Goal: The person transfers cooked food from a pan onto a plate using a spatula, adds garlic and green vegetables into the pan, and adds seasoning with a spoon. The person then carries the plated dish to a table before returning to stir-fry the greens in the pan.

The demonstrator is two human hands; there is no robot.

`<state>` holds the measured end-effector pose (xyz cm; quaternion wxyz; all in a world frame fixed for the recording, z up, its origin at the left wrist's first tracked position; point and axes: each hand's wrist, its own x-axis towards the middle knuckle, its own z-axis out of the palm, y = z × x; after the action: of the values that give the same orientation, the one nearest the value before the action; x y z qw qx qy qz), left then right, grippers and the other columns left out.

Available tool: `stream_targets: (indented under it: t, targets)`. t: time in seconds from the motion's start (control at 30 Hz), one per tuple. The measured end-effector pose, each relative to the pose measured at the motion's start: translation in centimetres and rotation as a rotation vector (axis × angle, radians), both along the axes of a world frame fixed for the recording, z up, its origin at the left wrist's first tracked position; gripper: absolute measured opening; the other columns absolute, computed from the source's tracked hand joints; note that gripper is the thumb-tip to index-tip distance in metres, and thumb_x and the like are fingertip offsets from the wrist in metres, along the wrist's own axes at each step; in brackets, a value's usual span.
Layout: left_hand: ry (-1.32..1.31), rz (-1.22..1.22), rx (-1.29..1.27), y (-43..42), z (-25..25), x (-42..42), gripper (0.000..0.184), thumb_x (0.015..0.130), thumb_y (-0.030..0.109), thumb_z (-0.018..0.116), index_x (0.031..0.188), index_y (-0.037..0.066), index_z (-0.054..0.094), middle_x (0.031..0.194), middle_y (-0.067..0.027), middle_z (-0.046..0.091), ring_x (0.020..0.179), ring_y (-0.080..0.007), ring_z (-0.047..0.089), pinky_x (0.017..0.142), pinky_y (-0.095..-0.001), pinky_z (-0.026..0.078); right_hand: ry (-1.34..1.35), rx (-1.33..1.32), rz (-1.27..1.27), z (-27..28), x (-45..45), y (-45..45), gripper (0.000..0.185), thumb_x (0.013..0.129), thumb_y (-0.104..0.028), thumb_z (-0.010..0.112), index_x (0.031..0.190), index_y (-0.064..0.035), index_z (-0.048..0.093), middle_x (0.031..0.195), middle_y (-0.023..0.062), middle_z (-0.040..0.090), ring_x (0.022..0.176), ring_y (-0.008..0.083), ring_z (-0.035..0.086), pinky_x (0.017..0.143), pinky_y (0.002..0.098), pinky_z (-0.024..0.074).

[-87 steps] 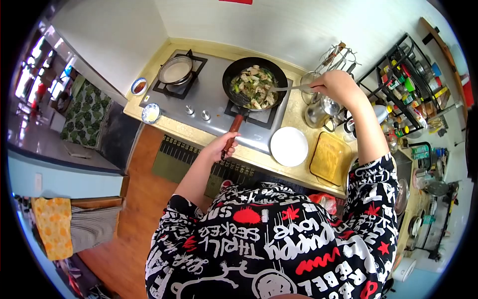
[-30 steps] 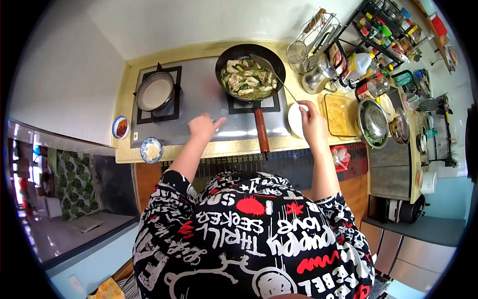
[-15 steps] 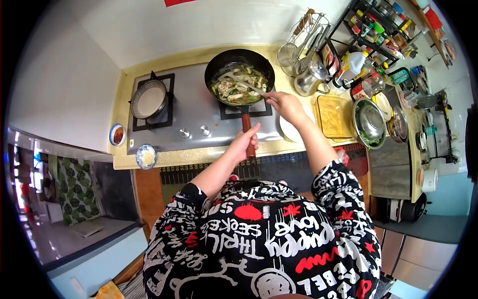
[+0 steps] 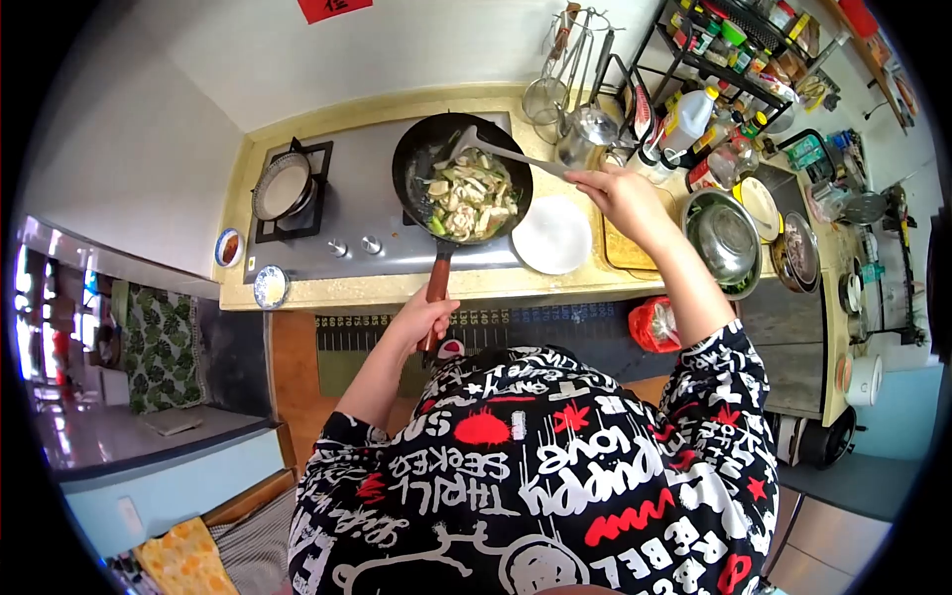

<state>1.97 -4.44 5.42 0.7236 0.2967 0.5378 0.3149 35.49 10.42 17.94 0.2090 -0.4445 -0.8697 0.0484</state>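
Note:
My left hand [image 4: 423, 323] is closed round the reddish-brown wooden handle of a black wok [image 4: 405, 164]. The wok is tilted toward me, and the cooked food [image 4: 471, 198], pale pieces with green bits, lies in its near half. My right hand [image 4: 627, 201] grips a grey metal spatula [image 4: 526, 157] by its far end. The spatula's blade is inside the wok, against the upper part of the food. Just right of the wok, a white plate [image 4: 551, 235] lies on the counter, below the spatula's handle.
A smaller pan [image 4: 285, 188] sits on the left burner. Two small bowls, one with red contents [image 4: 229, 248] and one pale [image 4: 270, 287], stand at the counter's left. Rightward are a yellow tray [image 4: 623, 246], a metal bowl [image 4: 723, 243], a metal kettle [image 4: 585, 139] and bottles [image 4: 689, 119].
The wok has been lifted and moved right off its burner, tilting toward me, beside the plate. The spatula has swung with my right hand to the right. The camera view has shifted a little.

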Motion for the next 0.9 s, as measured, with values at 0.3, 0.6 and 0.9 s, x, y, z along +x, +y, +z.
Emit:
stream_targets:
  t: [0.3,0.6,0.9]
  targets:
    - [0.058,0.081,0.060,-4.3,2.0,6.3,0.025,0.090,0.009,0.066,0.094,0.011,0.042,0.061,0.0019,0.046,0.046,-0.0080,0.046,0.041,-0.0253,0.041,0.181,-0.180,-0.096,-6.1,6.0,-3.1,0.025,0.093,-0.021,0.062,0.116,-0.0150,0.071,0.093,0.0175,0.070,0.085,0.0347,0.066,0.075,0.0414,0.0521]
    - [0.325,0.103,0.105,-5.5,3.7,9.8,0.037,0.088,0.004,0.066,0.118,0.004,0.045,0.069,0.0011,0.049,0.048,-0.0088,0.049,0.044,-0.0255,0.042,0.373,-0.521,-0.204,-7.6,11.0,-6.5,0.026,0.095,-0.024,0.061,0.116,-0.0121,0.071,0.095,0.0205,0.070,0.087,0.0352,0.069,0.079,0.0380,0.0524]
    - [0.461,0.052,0.117,-5.9,4.8,12.0,0.045,0.089,0.006,0.065,0.127,0.003,0.043,0.064,0.0013,0.050,0.046,-0.0089,0.049,0.043,-0.0251,0.042,0.618,-0.537,-0.143,-11.8,13.5,-7.9,0.028,0.098,-0.019,0.058,0.121,-0.0065,0.068,0.110,0.0191,0.070,0.104,0.0271,0.068,0.091,0.0318,0.0490]
